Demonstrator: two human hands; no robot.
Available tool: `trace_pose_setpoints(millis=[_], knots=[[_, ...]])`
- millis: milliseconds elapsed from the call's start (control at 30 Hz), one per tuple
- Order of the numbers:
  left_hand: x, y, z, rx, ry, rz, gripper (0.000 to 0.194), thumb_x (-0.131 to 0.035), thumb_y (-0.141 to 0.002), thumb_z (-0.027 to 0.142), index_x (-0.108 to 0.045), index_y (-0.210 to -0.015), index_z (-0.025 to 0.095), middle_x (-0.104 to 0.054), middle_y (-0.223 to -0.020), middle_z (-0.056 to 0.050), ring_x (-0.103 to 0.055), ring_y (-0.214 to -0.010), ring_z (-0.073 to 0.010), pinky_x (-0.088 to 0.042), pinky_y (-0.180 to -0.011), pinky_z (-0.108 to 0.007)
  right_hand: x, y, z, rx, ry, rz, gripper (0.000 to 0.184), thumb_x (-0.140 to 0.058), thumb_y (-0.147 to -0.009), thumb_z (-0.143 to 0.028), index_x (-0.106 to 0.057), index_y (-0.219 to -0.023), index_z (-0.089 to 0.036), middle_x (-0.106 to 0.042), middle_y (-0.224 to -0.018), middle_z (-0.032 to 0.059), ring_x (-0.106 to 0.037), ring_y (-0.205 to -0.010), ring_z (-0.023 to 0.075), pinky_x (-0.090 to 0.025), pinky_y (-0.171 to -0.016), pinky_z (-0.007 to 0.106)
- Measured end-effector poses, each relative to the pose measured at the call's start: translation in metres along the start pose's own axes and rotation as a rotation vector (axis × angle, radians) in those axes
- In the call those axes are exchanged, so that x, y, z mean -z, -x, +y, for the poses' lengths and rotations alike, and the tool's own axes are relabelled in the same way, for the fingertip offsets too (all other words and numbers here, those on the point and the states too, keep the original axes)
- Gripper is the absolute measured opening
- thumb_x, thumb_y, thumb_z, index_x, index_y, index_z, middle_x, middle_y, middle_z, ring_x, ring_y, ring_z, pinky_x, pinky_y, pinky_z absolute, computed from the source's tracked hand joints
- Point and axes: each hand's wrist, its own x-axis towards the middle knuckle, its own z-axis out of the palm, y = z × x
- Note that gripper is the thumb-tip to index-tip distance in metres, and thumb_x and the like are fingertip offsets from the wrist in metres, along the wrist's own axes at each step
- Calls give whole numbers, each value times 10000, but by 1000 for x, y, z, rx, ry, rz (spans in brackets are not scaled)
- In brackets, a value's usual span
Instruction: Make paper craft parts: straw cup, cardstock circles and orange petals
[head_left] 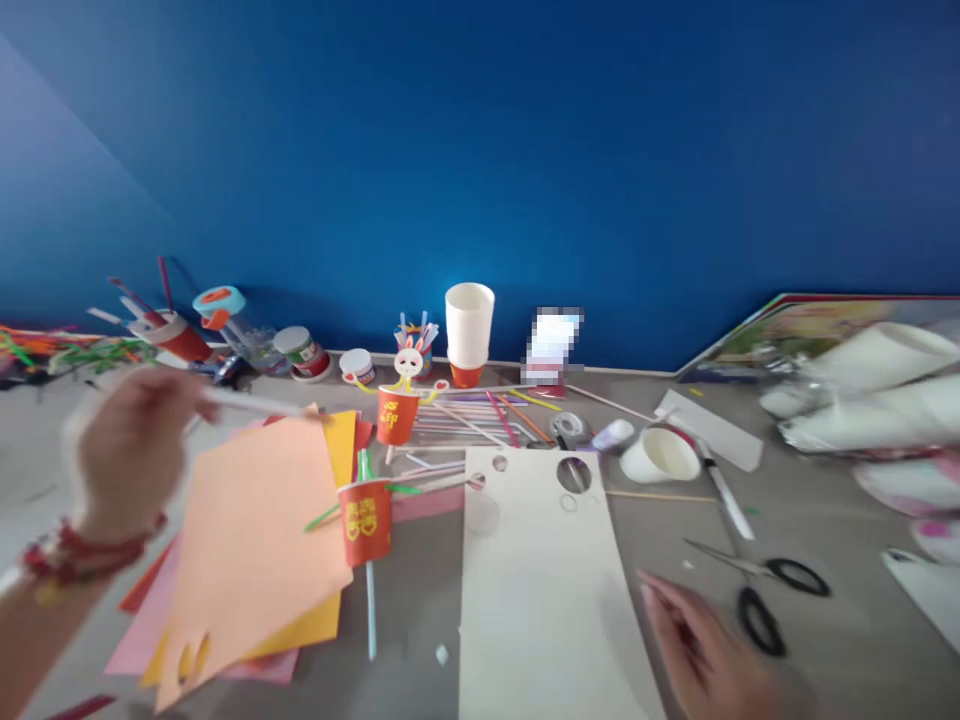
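My left hand [135, 450], smeared by motion, is raised over the left side of the table and closed on a thin white pen-like stick [259, 402]. Below the stick lies a stack of coloured paper, a peach sheet [262, 530] on top. Beside the right edge of a white sheet [540, 580] with round holes, my right hand [697, 640] rests with curled fingers; anything inside them is hidden. Black-handled scissors [765, 570] lie just beyond it. A red paper cup [365, 525] with green arms and a pale-blue straw leg lies right of the stack.
A rabbit figure on a red cup [397, 415] stands behind, near stacked white cups [470, 325] and loose straws [457, 425]. At right are a white cup [660, 455], a cutter knife [724, 490] and bagged cups [877, 410]. A blue wall [480, 150] closes the back.
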Motion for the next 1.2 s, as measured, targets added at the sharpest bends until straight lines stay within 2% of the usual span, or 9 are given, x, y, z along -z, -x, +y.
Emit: trace_pose_setpoints(millis=[133,233,367,533,700,833,933,1067,1200], knots=[[-59,134,40,22,268,-466,170,-672,-840,407,-695,-848,238,-676,-761,-32,-604,-568,-154,-499,-496,-277,5,-32,-60,97,-290,-262,273,-517,-963,-296,-633,-1203,-235,-701,-1091,112,-695,-777,198,-595,-704,308],[-96,187,61,254,436,-457,190,-667,-865,405,-662,-865,215,-614,-671,-1,-589,-561,-135,-474,-509,-241,7,-38,-89,184,-442,-441,397,-571,-945,-307,-530,-1337,-251,-677,-1168,96,-689,-865,194,-593,-796,330],[-120,220,69,372,567,-440,204,-664,-881,400,-638,-904,199,-601,-696,14,-582,-612,-119,-479,-604,-234,14,-26,-92,172,-543,-423,528,-644,-905,-271,-448,-1396,-258,-683,-1169,74,-682,-894,183,-574,-857,338],[-134,245,78,388,617,-405,195,-687,-866,384,-647,-891,195,-597,-706,14,-570,-617,-120,-476,-629,-246,21,-17,-81,222,-502,-309,170,-543,-967,-229,-631,-1113,-238,-728,-984,59,-686,-851,179,-557,-804,305],[-149,262,93,422,723,-347,163,-685,-870,366,-642,-890,210,-605,-752,12,-562,-595,-106,-479,-604,-239,23,-12,-63,80,-486,-364,159,-559,-967,-335,-666,-1015,-227,-727,-919,61,-673,-806,185,-539,-727,284],[-158,277,97,258,754,-530,289,-520,-973,379,-531,-1235,257,-650,-917,-49,-631,-725,-162,-539,-683,-319,20,-4,-41,-295,-808,-454,290,-568,-943,-470,-631,-866,-197,-599,-690,-3,-556,-555,122,-456,-520,232],[-163,288,92,-1,431,-811,300,-520,-967,316,-519,-1265,281,-655,-1081,-94,-658,-909,-219,-555,-810,-400,22,-1,-32,-529,-1020,-379,338,-630,-893,-518,-636,-904,-180,-566,-693,-18,-519,-538,102,-432,-513,224],[-171,299,83,-484,-7,-1078,358,-663,-852,256,-604,-1205,269,-597,-1308,-117,-525,-1245,-336,-408,-1079,-575,27,0,-30,-640,-1117,-418,357,-710,-832,-518,-671,-918,-174,-607,-723,-2,-512,-559,100,-424,-532,225],[-175,305,78,-607,-162,-1111,544,-694,-821,266,-528,-1339,274,-510,-1432,-117,-449,-1336,-340,-329,-1153,-597,29,-2,-21,-671,-1193,-384,311,-723,-839,-470,-702,-927,-173,-632,-772,17,-509,-582,98,-414,-542,226]])
